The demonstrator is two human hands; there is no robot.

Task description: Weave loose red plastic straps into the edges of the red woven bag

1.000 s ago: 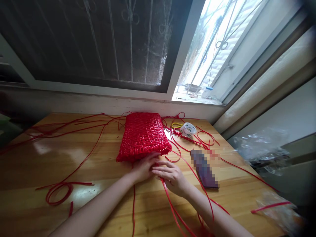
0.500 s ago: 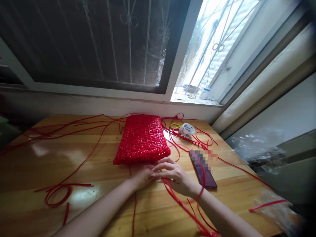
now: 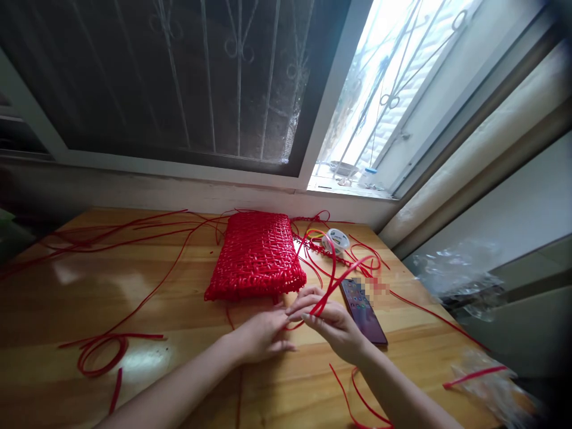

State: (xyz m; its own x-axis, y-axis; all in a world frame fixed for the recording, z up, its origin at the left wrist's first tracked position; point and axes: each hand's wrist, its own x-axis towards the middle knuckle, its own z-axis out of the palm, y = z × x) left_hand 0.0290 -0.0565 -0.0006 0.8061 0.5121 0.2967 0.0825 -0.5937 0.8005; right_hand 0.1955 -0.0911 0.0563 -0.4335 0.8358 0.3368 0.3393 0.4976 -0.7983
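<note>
A red woven bag (image 3: 257,256), made of glossy plastic strips, lies on the wooden table with its near edge toward me. Just in front of that edge is my left hand (image 3: 261,335), its thumb held apart from the fingers. Its fingertips meet those of my right hand, and I see nothing gripped in it. My right hand (image 3: 335,328) pinches red plastic strips (image 3: 331,286) between thumb and fingers. From there the strips rise and loop over to the right. A short piece of red strip shows between the bag's edge and my left fingers.
A phone (image 3: 364,313) lies right of my right hand. Behind it are a tape roll (image 3: 336,241) and tangled red strips. A coiled red strip (image 3: 102,356) and long strands (image 3: 120,229) lie on the left. Clear plastic wrapping (image 3: 485,381) sits at the right edge.
The red strips in my right hand have swung from hanging toward me to looping up and away. My left thumb now shows, spread from its fingers. The bag has barely moved.
</note>
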